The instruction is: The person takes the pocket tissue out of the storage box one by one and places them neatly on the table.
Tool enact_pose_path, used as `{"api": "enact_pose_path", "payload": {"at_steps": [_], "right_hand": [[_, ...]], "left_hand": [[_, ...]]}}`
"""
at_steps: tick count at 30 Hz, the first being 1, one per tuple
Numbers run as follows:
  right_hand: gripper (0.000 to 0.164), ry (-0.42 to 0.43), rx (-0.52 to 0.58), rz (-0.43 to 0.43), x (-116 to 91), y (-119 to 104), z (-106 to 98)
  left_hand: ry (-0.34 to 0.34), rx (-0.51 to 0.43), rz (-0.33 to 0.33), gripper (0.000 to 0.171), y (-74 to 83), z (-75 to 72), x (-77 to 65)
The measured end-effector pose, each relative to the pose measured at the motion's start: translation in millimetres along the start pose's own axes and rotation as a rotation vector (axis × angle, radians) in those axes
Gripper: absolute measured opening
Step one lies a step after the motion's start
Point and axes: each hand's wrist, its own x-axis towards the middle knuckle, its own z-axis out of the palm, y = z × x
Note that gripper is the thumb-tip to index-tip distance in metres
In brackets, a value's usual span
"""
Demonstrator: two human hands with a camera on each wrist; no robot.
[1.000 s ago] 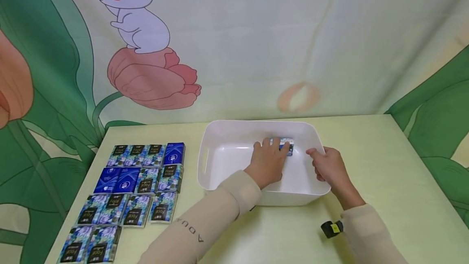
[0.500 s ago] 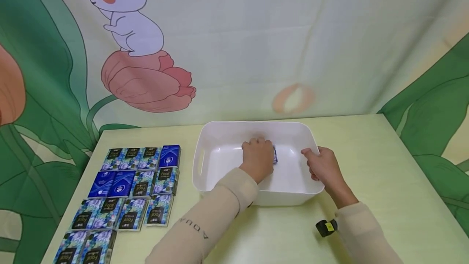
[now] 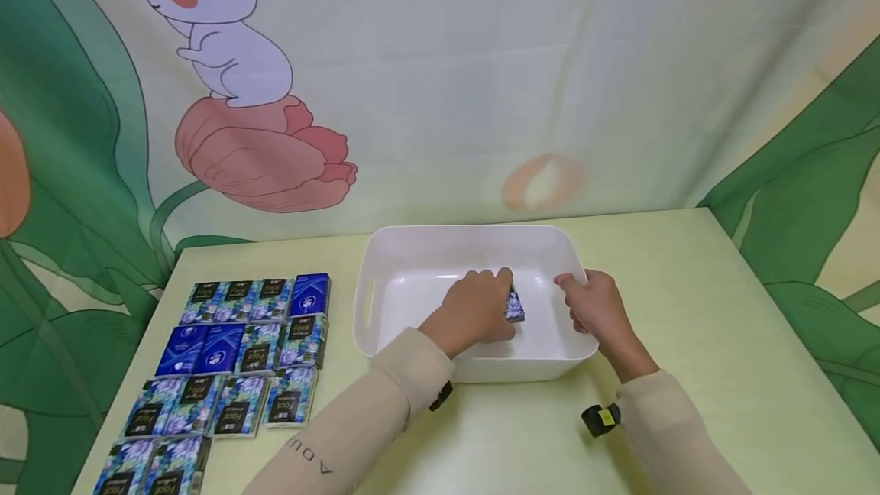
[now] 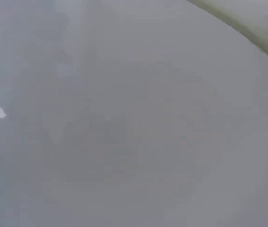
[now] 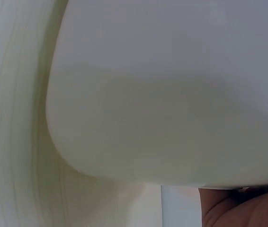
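Observation:
A white plastic bin (image 3: 406,250) stands near the back middle of the table. Inside it, my left hand (image 3: 474,305) holds a small floral pocket tissue pack (image 3: 515,307), seen standing on edge and partly covered by the fingers. My right hand (image 3: 596,308) grips the bin's right side at the rim, thumb over the top. In the right wrist view the bin's outer wall (image 5: 162,104) fills most of the picture, with part of the right hand (image 5: 250,210) at the lower right corner. The left wrist view is nearly all pale bin surface (image 4: 134,118).
Several tissue packs lie in rows at the table's left, mostly floral (image 3: 234,403), a few plain blue (image 3: 311,295). The pale yellow-green table (image 3: 687,289) ends at a printed curtain (image 3: 440,98) behind. Black wrist straps (image 3: 601,419) show by the sleeves.
The left hand has drawn the tissue pack from the bin's back right toward its front and turned it on edge. The right hand keeps its hold. The head view has shifted slightly.

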Motion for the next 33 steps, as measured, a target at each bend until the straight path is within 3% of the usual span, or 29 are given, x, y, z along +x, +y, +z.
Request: {"api": "enact_pose_path", "payload": {"at_steps": [5,9,13,17,21,25,33], "right_hand": [[0.032,-0.017,-0.017,0.002,0.6,0.3,-0.7],[0.033,-0.022,-0.008,-0.003,0.2,-0.6,-3.0],[0.032,-0.028,-0.011,-0.004,0.8,-1.1,-2.5],[0.034,-0.034,-0.014,0.000,1.1,-0.3,-0.7],[0.035,-0.042,-0.009,0.010,0.9,0.9,-0.3],[0.034,-0.042,0.001,0.023,0.1,0.6,-1.5],[0.037,-0.099,0.038,0.038,-1.2,-4.4,-2.0]], "left_hand": [[0.154,-0.154,0.041,0.055,-11.2,-16.5,-36.0],[0.307,-0.257,0.072,0.057,-21.3,-20.9,-66.6],[0.454,-0.275,0.066,0.058,-31.3,-21.2,-94.8],[0.548,-0.268,0.001,0.061,-42.3,-21.4,-123.3],[0.585,-0.293,-0.124,0.064,-57.5,-19.7,-153.3],[0.577,-0.306,-0.308,0.063,-78.3,-9.8,-183.9],[0.506,-0.270,-0.749,0.069,-123.4,40.6,-247.4]]}}
